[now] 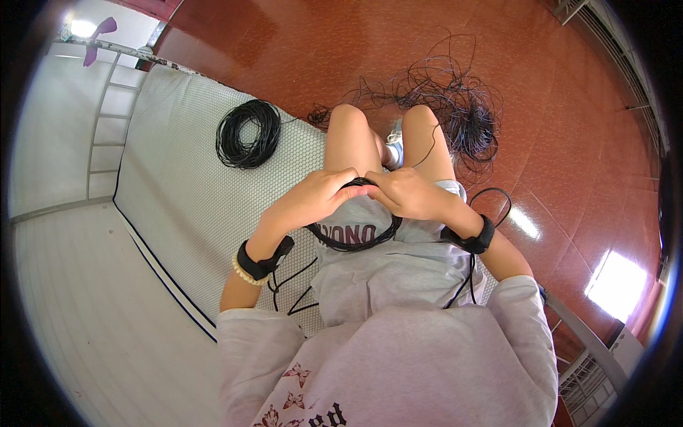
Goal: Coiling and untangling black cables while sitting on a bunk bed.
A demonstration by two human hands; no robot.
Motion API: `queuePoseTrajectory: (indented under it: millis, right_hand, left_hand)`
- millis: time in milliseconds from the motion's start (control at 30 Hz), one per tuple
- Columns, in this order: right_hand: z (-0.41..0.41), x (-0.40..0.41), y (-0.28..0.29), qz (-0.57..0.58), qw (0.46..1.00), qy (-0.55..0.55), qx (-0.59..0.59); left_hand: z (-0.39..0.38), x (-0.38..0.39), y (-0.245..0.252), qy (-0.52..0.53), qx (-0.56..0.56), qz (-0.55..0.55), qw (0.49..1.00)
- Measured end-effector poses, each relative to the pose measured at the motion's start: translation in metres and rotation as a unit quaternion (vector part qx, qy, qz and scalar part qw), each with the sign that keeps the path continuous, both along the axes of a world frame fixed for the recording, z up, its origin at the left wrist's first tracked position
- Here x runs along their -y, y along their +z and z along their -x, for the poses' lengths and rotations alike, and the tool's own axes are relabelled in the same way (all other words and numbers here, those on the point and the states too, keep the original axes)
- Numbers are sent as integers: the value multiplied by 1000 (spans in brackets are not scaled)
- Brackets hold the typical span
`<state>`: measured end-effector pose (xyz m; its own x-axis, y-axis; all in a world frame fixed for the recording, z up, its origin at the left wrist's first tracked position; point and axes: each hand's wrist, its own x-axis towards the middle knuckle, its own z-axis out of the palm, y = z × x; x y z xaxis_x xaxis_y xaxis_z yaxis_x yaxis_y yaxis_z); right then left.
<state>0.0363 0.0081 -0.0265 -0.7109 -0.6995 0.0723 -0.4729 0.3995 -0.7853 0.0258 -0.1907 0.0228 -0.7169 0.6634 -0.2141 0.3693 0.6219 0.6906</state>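
Note:
A small coil of thin black cord (356, 246) rests over my lap, its far side gripped by both hands. My left hand (332, 193) pinches the top of the loop, thumb pointing inward. Right beside it, my right hand (408, 193) grips the same stretch, and the two thumbs meet tip to tip. Fingers on the far side are partly hidden. From near my right hand a single strand runs over my right knee toward a loose tangle of the dark cord (475, 125) on the floor. A larger finished-looking black coil (248, 134) lies on the mat to the left.
I sit on a white honeycomb-textured mat (181, 139) on a metal bed frame with a ladder (105, 115) at its end. Black straps (480, 237) with cables circle both wrists. Red-brown floor (320, 48) extends ahead and right. A metal rail (587, 331) stands behind right.

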Motion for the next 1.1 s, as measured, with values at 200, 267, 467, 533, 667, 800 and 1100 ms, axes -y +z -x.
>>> queuePoseTrajectory:
  millis: [200, 267, 467, 533, 667, 800, 1100]
  right_hand:
    - [12, -25, -5, 89, 996, 6, 1]
    - [27, -54, -10, 63, 996, 8, 59]
    - [11, -51, 13, 37, 990, -53, 122]
    - [-4, -44, 9, 64, 971, -138, 184]
    - [-27, -22, -9, 187, 927, -196, 259]
    - [-29, -19, -13, 206, 896, -168, 356]
    - [-21, -9, -14, 209, 929, -301, 44]
  left_hand:
    - [2, 3, 5, -7, -14, -14, 1000]
    - [1, 7, 10, 40, -22, -26, 999]
    - [0, 13, 12, 93, -123, 24, 988]
    - [1, 5, 19, 106, -154, 36, 982]
    - [-1, -3, 13, 170, -195, -16, 966]
    - [-9, -8, 21, 214, -164, -44, 962]
    - [-14, 1, 18, 238, -69, -114, 962]
